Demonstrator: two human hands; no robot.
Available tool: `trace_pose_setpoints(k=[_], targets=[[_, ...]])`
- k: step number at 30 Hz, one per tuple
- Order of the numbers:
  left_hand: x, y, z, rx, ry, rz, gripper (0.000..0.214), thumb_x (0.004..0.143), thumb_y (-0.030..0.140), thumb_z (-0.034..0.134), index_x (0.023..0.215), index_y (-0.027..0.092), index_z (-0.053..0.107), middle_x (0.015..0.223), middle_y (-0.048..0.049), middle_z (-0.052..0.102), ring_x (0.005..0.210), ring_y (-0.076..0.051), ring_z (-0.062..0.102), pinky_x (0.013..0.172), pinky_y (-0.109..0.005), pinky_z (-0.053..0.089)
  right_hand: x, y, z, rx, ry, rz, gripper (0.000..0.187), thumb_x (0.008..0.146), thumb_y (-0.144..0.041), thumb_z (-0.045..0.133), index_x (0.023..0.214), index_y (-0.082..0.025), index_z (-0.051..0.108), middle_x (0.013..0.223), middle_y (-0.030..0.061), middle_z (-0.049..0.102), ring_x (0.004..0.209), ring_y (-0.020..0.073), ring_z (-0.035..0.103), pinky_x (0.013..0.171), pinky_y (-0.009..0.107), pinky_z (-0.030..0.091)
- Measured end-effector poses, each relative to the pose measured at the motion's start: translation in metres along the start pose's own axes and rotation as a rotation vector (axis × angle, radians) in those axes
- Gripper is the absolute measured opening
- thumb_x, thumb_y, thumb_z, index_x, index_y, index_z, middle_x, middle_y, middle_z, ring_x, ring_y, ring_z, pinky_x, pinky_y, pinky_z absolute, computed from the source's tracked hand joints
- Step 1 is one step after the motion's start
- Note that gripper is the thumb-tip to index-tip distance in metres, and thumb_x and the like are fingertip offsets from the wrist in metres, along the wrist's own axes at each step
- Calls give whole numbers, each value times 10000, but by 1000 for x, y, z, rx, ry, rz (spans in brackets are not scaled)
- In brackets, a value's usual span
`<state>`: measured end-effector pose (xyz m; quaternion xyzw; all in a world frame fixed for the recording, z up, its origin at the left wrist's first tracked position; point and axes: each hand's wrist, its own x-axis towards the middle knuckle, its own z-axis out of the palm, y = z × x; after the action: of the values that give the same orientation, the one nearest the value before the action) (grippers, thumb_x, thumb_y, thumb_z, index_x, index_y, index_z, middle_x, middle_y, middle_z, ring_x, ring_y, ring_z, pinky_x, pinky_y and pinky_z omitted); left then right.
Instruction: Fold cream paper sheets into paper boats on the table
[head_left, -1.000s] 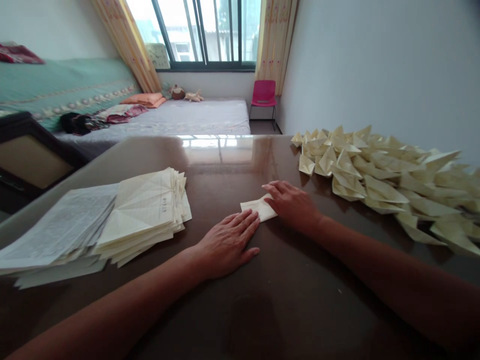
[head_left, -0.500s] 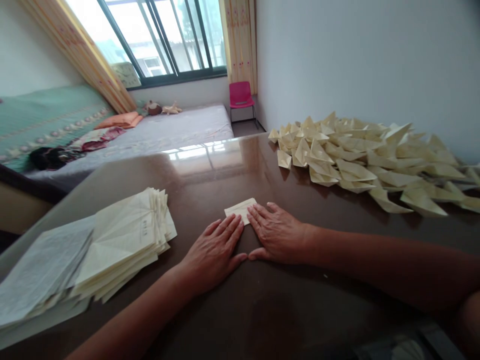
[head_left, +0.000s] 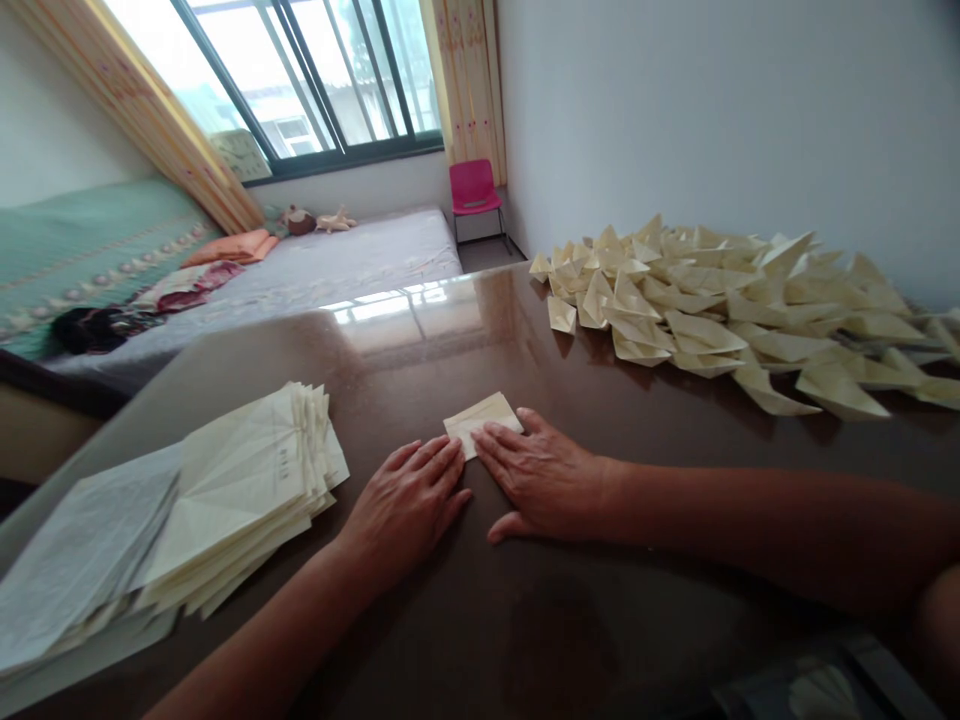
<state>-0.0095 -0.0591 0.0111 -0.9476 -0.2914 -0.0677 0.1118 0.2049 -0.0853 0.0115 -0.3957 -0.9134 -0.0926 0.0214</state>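
Note:
A small folded cream paper [head_left: 480,417] lies on the dark glossy table [head_left: 480,620] in front of me. My left hand [head_left: 405,505] lies flat, fingers stretched out, its fingertips at the paper's near left edge. My right hand [head_left: 541,480] is flat too, fingers spread and pressing on the paper's near right part. Neither hand grips anything. A stack of creased cream sheets [head_left: 240,495] sits to the left. A big heap of folded paper boats [head_left: 720,310] spreads along the right side by the wall.
Printed sheets [head_left: 75,550] lie under the stack at the far left. Beyond the table are a bed [head_left: 300,270], a pink chair [head_left: 474,188], curtains and a window. A white wall runs along the right.
Both hands slid together over the folded paper, which now shows less. The view swung right and dipped, so the boat heap sits more centrally.

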Motion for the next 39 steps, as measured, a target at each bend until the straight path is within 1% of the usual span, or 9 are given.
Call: trace_pose_setpoints(k=[5,8,11,16,22,27,31,34,39], targets=[[0,-5,6,-65,86,-33,284,947,312,436,1066,203,669,1169,-54,669,1101,-233,601,907,-372,480,2,1,-11,-49,-89,53,693,863,-644,426,1069,-28,670,1165,280,612,1068,368,541,862,520,401],[0,-10,13,-111,133,-143,242,942,333,456,981,230,672,1097,-31,680,987,-195,633,858,-327,490,7,12,-22,-33,-162,143,498,912,-511,450,887,-89,713,948,220,687,920,321,593,773,465,425],[0,-14,17,-103,113,-246,327,914,436,495,1133,221,607,1085,-65,655,951,-219,623,827,-349,498,13,26,-20,41,-108,198,352,930,-397,472,954,-120,688,948,161,694,921,287,598,751,413,439],[2,-14,17,-151,98,-235,526,910,456,499,1373,222,413,1166,-91,614,1086,-248,563,890,-381,485,19,43,3,157,9,253,667,872,-495,544,1404,-128,382,1363,169,505,1176,302,495,857,402,454],[2,-16,20,-228,154,-178,473,929,383,492,1374,233,433,1231,-81,595,1175,-241,502,971,-403,463,22,57,22,305,73,263,807,842,-531,555,1476,-144,241,1475,177,362,1307,316,378,975,469,407],[2,-18,23,-288,209,-143,420,923,333,513,1334,247,501,1189,-71,631,1187,-239,504,980,-415,477,27,61,30,596,249,162,758,801,-305,636,1454,-151,283,1383,138,489,1239,249,467,1009,398,409],[2,-17,22,-404,317,-97,331,920,238,516,1243,250,589,1103,-51,684,1109,-208,565,957,-378,500,28,53,23,843,377,131,716,812,-192,583,1454,-203,267,1260,97,582,905,166,604,811,320,511],[2,-13,19,-556,409,-194,274,912,225,530,1157,229,650,1050,-56,701,946,-178,644,848,-317,550,28,49,15,949,458,184,699,814,-251,602,1437,-218,286,1224,79,600,734,124,567,649,258,511],[5,-4,2,-899,472,-527,313,883,307,582,1162,181,648,794,-22,709,548,-112,659,548,-210,552,30,53,7,968,476,270,629,774,-400,667,1328,-187,458,1063,61,663,944,189,590,740,283,490]])
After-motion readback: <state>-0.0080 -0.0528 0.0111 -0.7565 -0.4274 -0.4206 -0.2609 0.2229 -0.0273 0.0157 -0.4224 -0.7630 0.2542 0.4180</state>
